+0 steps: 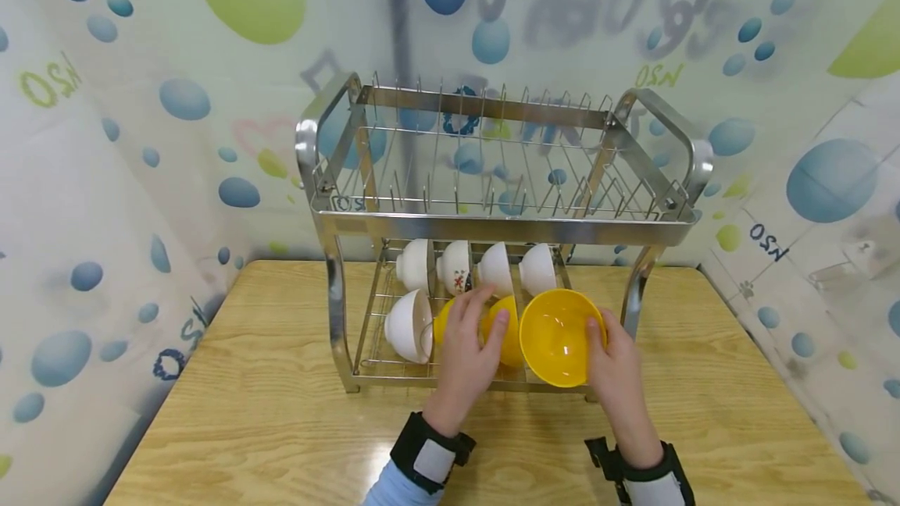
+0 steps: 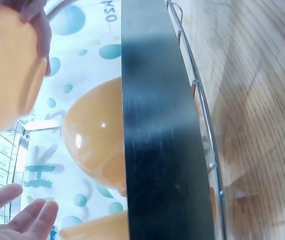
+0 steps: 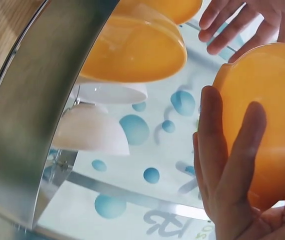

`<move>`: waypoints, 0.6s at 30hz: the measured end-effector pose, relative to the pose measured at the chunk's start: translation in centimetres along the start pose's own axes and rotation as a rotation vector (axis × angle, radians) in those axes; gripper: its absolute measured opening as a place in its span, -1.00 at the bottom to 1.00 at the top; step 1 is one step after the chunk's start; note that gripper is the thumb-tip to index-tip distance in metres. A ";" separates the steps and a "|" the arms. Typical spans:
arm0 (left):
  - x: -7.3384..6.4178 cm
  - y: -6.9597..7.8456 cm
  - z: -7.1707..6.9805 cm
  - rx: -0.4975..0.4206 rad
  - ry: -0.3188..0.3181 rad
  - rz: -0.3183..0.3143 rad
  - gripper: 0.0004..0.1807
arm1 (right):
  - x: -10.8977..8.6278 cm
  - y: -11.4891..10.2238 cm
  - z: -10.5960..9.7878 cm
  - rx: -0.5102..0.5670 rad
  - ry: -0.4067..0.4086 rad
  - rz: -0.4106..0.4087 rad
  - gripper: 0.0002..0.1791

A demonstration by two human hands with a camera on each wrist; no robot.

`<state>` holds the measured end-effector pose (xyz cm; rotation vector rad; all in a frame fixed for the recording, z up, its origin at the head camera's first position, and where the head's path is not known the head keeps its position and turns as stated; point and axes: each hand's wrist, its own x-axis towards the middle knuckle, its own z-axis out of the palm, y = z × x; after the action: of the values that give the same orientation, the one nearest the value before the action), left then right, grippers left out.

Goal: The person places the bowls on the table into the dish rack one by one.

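Observation:
My right hand (image 1: 619,361) grips a yellow bowl (image 1: 558,338) by its right rim, thumb inside and fingers behind. The bowl's inside faces the head camera, and it is held at the right front of the rack's lower tier. My left hand (image 1: 464,354) is just left of it with fingers spread, in front of another yellow bowl (image 1: 512,342) standing on its side on that tier. A second tilted yellow bowl (image 1: 441,322) is partly hidden behind the left hand. In the right wrist view, the left fingers (image 3: 232,35) hold nothing.
A two-tier metal dish rack (image 1: 502,229) stands on the wooden table (image 1: 232,412). Several white bowls stand tilted in its lower tier, including one at front left (image 1: 408,326). Its front bar (image 2: 162,115) crosses the left wrist view. A patterned curtain (image 1: 232,131) hangs behind.

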<state>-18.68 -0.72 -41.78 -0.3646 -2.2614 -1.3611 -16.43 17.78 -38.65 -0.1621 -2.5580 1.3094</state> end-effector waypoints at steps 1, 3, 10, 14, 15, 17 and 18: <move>0.0 0.0 0.0 -0.004 -0.006 -0.004 -0.54 | 0.1 -0.1 0.2 0.004 -0.007 -0.002 -0.60; -0.1 0.1 0.0 -0.012 -0.017 -0.009 -0.54 | 0.2 -0.2 0.5 0.008 -0.014 -0.006 -0.61; -0.1 0.0 -0.3 -0.069 -0.030 -0.031 -0.55 | 0.4 -0.6 1.6 -0.008 -0.010 -0.007 -0.60; 0.0 0.0 -0.4 -0.142 -0.022 -0.019 -0.58 | 0.5 -0.7 1.9 -0.022 -0.011 -0.007 -0.60; 0.0 0.0 -0.5 -0.158 -0.022 -0.019 -0.58 | 0.5 -0.7 2.0 -0.021 -0.014 -0.009 -0.59; 0.0 -0.1 -0.6 -0.199 -0.030 -0.036 -0.59 | 0.4 -0.8 2.1 -0.007 -0.023 -0.013 -0.60; 0.0 -0.1 -0.7 -0.219 -0.037 -0.048 -0.58 | 0.4 -0.8 2.1 0.002 -0.029 -0.015 -0.60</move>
<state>-18.50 -1.33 -41.61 -0.4129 -2.1676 -1.6454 -17.39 15.74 -39.14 -0.1243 -2.5762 1.3186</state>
